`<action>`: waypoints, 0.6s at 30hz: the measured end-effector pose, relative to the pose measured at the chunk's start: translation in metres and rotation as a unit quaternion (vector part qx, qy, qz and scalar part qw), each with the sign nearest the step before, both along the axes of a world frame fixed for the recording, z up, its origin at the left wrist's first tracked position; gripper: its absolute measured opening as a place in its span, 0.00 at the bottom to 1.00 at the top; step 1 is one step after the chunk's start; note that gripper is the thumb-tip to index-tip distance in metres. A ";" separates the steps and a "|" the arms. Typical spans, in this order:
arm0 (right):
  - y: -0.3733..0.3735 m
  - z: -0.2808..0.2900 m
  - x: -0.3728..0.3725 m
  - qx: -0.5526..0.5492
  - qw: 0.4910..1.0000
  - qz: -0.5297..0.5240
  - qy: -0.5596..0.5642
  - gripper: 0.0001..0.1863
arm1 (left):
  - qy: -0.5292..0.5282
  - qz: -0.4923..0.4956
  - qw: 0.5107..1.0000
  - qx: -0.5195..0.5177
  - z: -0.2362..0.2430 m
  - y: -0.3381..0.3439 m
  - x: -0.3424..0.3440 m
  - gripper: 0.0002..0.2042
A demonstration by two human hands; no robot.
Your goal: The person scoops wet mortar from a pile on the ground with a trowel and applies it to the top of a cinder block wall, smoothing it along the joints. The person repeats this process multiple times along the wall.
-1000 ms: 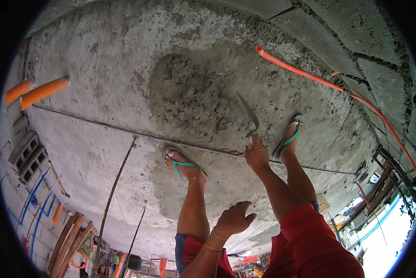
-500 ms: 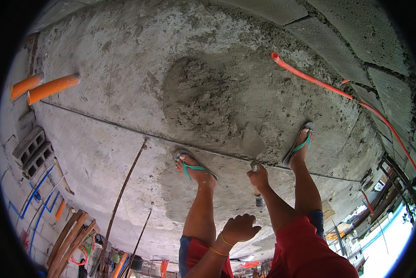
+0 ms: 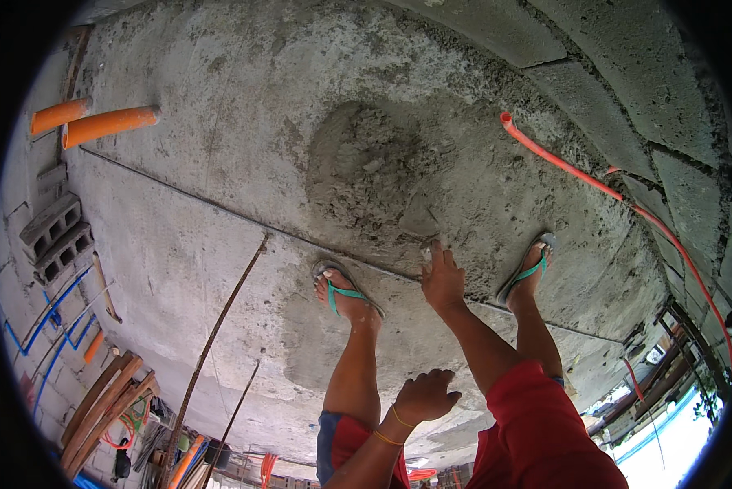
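Note:
My right hand (image 3: 443, 284) is closed round the handle of a trowel, at the near edge of a pile of wet grey mortar (image 3: 366, 167). The trowel blade (image 3: 419, 220) is smeared with mortar and lies low against the pile; the handle is mostly hidden by my fingers. With elastic bands round its wrist, my left hand (image 3: 425, 397) hangs between my legs, fingers loosely bent, thumb apart, nothing visible in it. A thin dark steel bar (image 3: 301, 239) runs along the floor between my sandalled feet and the mortar.
Orange pipes (image 3: 109, 126) stick up at the far left. Hollow blocks (image 3: 59, 236) sit against the left wall. A red-orange conduit (image 3: 565, 167) curves along the block wall on the right. A rebar rod (image 3: 223, 334) and pieces of wood (image 3: 109, 416) are on the left.
My right hand has moved forward with the trowel, its blade sliding up and left into the mortar. The view has shifted slightly; my left hand stays nearly where it was.

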State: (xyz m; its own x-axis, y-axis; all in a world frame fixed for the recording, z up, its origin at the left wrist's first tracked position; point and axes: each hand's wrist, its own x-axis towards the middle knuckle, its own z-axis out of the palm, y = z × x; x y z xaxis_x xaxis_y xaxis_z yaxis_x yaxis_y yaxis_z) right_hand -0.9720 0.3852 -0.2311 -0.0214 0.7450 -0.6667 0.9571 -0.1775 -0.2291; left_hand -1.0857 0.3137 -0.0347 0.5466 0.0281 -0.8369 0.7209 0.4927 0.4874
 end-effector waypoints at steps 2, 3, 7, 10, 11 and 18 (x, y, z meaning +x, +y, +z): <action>-0.010 0.027 0.014 -0.054 0.998 0.016 -0.035 0.35 | -0.002 -0.007 1.000 0.002 0.000 0.003 0.003 0.32; -0.017 0.045 0.020 -0.040 0.999 -0.001 -0.002 0.34 | -0.002 -0.013 1.000 0.003 0.000 0.003 0.004 0.32; -0.014 0.080 0.018 0.010 0.986 -0.091 0.139 0.30 | -0.010 -0.017 1.000 -0.017 -0.002 -0.003 0.011 0.32; 0.014 0.051 -0.004 -0.133 0.964 -0.166 0.160 0.28 | -0.002 -0.006 1.000 -0.002 -0.004 -0.007 0.012 0.32; 0.017 0.040 -0.007 -0.183 0.950 -0.191 0.167 0.27 | 0.004 -0.011 1.000 -0.010 -0.004 -0.008 0.012 0.32; -0.090 0.043 0.059 -0.108 0.910 -0.367 0.160 0.28 | -0.009 -0.033 0.999 -0.014 -0.001 -0.005 0.009 0.31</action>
